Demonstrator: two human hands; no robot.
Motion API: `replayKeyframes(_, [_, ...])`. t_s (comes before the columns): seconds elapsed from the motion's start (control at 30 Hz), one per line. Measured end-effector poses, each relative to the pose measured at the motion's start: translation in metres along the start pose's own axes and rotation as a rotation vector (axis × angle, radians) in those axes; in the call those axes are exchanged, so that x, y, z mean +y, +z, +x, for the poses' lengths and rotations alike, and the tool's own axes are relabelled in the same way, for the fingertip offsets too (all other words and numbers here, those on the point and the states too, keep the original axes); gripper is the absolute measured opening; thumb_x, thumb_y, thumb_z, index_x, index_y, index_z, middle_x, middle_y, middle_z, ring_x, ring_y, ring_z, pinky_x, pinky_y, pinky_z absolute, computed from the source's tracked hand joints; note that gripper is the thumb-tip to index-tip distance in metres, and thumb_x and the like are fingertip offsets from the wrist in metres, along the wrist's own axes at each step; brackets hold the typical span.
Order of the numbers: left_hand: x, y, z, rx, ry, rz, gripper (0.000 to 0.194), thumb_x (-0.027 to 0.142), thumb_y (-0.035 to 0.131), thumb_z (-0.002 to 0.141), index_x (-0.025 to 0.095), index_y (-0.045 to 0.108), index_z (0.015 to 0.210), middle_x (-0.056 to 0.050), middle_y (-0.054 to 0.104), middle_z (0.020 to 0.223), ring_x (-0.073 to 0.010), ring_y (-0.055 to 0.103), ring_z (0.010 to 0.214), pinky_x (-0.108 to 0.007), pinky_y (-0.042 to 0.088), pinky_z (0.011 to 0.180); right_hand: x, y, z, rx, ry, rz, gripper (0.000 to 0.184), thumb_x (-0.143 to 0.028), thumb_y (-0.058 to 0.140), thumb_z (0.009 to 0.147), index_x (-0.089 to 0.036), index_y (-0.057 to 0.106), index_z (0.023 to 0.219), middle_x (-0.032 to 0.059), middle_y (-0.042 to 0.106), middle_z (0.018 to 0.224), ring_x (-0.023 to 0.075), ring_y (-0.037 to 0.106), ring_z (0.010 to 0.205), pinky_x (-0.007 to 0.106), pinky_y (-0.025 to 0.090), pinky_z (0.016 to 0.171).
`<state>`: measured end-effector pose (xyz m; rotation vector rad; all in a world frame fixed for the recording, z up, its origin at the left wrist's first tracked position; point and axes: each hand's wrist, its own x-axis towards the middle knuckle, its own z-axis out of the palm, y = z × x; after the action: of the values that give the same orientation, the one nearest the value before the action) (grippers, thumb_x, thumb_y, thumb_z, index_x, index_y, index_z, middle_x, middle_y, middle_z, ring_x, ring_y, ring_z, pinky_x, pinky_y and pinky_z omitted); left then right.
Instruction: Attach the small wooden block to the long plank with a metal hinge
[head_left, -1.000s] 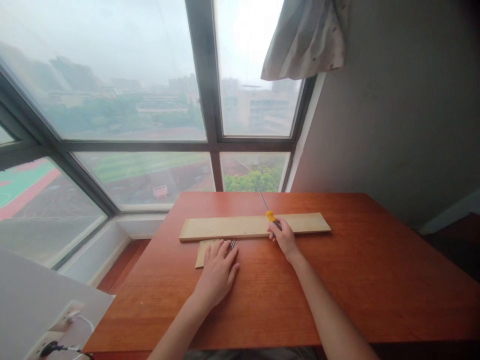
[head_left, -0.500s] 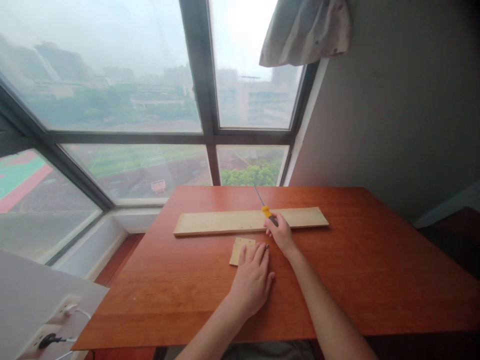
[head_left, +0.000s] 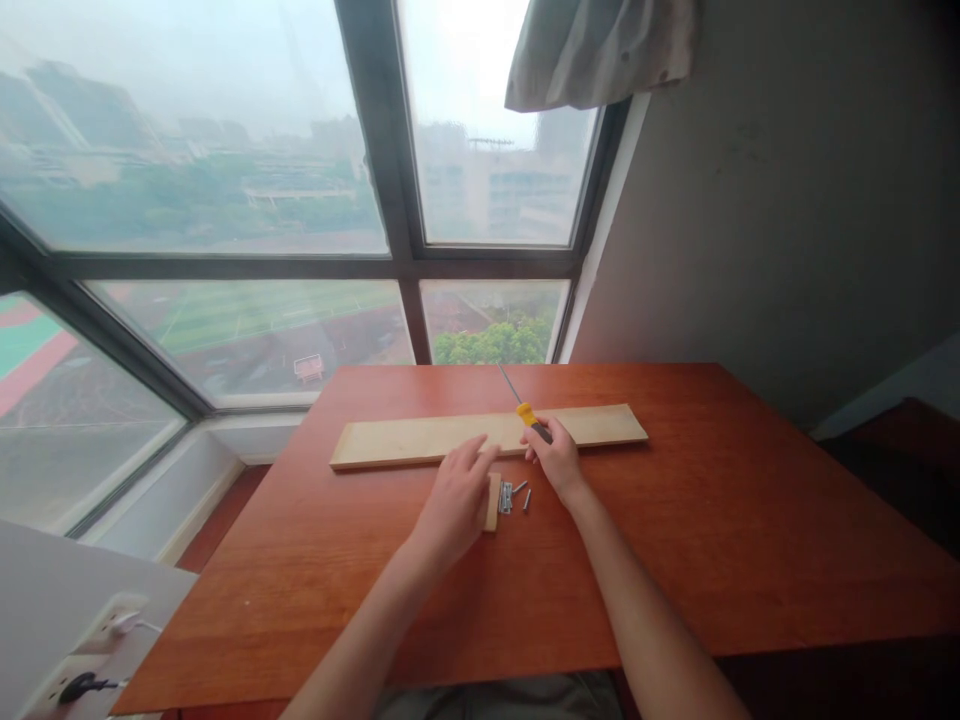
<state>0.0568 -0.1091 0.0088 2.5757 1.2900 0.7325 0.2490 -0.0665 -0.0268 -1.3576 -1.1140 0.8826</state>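
My right hand point(head_left: 559, 457) grips the yellow and dark handle of a screwdriver point(head_left: 526, 412), its shaft pointing up and away over the long wooden board point(head_left: 405, 437). That board lies flat across the table. My left hand point(head_left: 454, 500) is open, fingers stretched toward the board's front edge, with nothing seen in them. It covers most of a small wooden piece point(head_left: 493, 503); whether it touches the piece I cannot tell. Just right of the small piece lie several metal screws point(head_left: 506, 497), with one screw point(head_left: 526, 500) a little apart, between my two hands.
The reddish-brown wooden table point(head_left: 712, 540) extends widely to the right. Beyond its far edge stand large windows point(head_left: 247, 320), with a curtain point(head_left: 600, 55) hanging at the upper right. Power sockets point(head_left: 101, 630) with plugs are on the low wall at the lower left.
The small wooden piece moved right under my left hand, along with the screws. My left hand then drew back left and up, uncovering the screws. My right hand keeps holding the screwdriver.
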Motion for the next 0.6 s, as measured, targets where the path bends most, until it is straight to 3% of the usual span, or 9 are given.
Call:
replayKeyframes(0.07, [-0.022, -0.008, 0.015, 0.019, -0.06, 0.064, 0.048, 0.012, 0.037, 0.092, 0.017, 0.046, 0.138, -0.016, 0.048, 0.145, -0.0268, 0.044, 0.133, -0.049, 0.038, 0.109, -0.001, -0.002, 0.0, 0.057, -0.013, -0.03, 0.031, -0.044, 0.063, 0.077, -0.02, 0.061, 0.097, 0.0033, 0.071, 0.077, 0.0185, 0.063, 0.06, 0.031, 0.049, 0.059])
replayKeyframes(0.17, [-0.051, -0.013, 0.029, 0.009, -0.158, 0.23, 0.042, 0.024, 0.042, 0.095, 0.02, 0.052, 0.135, -0.015, 0.046, 0.147, -0.0327, 0.038, 0.137, -0.056, 0.031, 0.11, -0.004, -0.006, 0.001, 0.154, -0.05, -0.064, 0.03, -0.044, 0.065, 0.076, -0.021, 0.063, 0.095, 0.0052, 0.072, 0.087, 0.0229, 0.066, 0.08, 0.034, 0.049, 0.074])
replayKeyframes(0.27, [-0.069, -0.011, 0.031, -0.059, -0.221, 0.286, 0.043, 0.031, 0.034, 0.099, 0.023, 0.05, 0.138, -0.013, 0.044, 0.15, -0.0336, 0.037, 0.137, -0.059, 0.031, 0.108, -0.007, -0.01, 0.001, 0.18, -0.074, -0.066, 0.029, -0.044, 0.065, 0.076, -0.022, 0.063, 0.094, 0.0053, 0.073, 0.09, 0.0243, 0.066, 0.089, 0.034, 0.048, 0.08])
replayKeyframes(0.4, [-0.074, -0.008, 0.028, -0.097, -0.204, 0.326, 0.043, 0.034, 0.03, 0.1, 0.025, 0.051, 0.137, -0.012, 0.05, 0.144, -0.0309, 0.041, 0.133, -0.058, 0.028, 0.109, -0.009, -0.01, 0.0, 0.157, -0.083, -0.033, 0.029, -0.043, 0.065, 0.077, -0.021, 0.063, 0.095, 0.0055, 0.072, 0.087, 0.0239, 0.066, 0.086, 0.033, 0.049, 0.077])
replayKeyframes(0.6, [-0.065, -0.013, 0.018, -0.098, -0.161, 0.321, 0.04, 0.031, 0.032, 0.1, 0.025, 0.051, 0.134, -0.011, 0.056, 0.133, -0.0281, 0.044, 0.127, -0.053, 0.029, 0.108, -0.012, -0.009, -0.003, 0.13, -0.092, 0.021, 0.032, -0.044, 0.067, 0.077, -0.02, 0.063, 0.098, 0.0061, 0.072, 0.09, 0.0237, 0.066, 0.086, 0.034, 0.049, 0.075])
